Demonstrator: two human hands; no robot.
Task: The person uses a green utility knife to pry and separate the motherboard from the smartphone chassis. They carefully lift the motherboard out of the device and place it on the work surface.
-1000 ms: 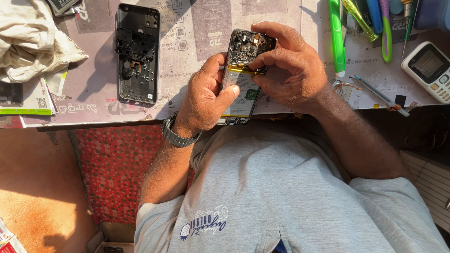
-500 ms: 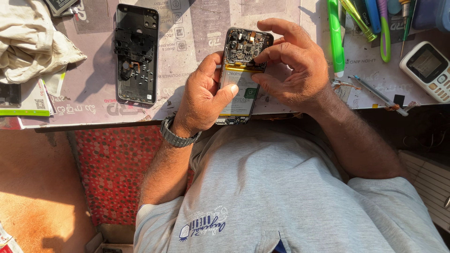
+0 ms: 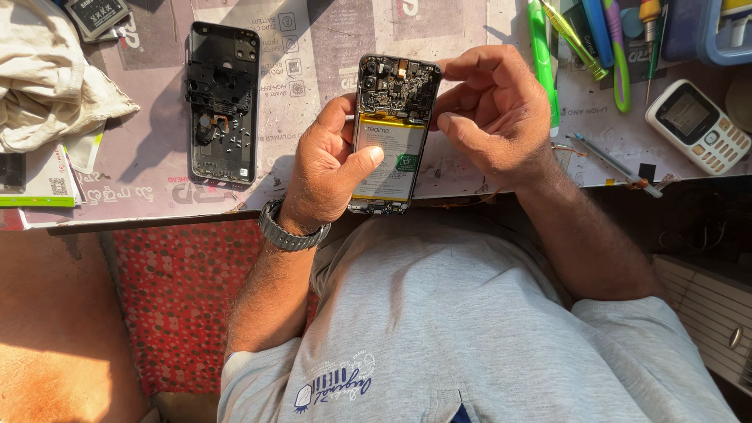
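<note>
My left hand [image 3: 329, 168], with a dark wristwatch [image 3: 288, 229] on its wrist, grips an opened smartphone [image 3: 390, 129] by its left edge, thumb lying across the white battery. The phone's back is off, so the dark circuit board shows at its top end. My right hand [image 3: 493, 113] curls around the phone's upper right edge, fingertips touching the board area. The phone is held just above the near edge of the work mat [image 3: 313, 55].
A black phone back cover [image 3: 223, 102] lies on the mat to the left. A crumpled white cloth [image 3: 47, 78] sits at far left. Green and coloured hand tools [image 3: 595, 39] and a small white keypad phone [image 3: 697, 125] lie to the right. A red dotted cushion [image 3: 180, 305] is below.
The opened phone has been turned more upright and squarer to the camera. My right hand has slid from over its top to its upper right edge.
</note>
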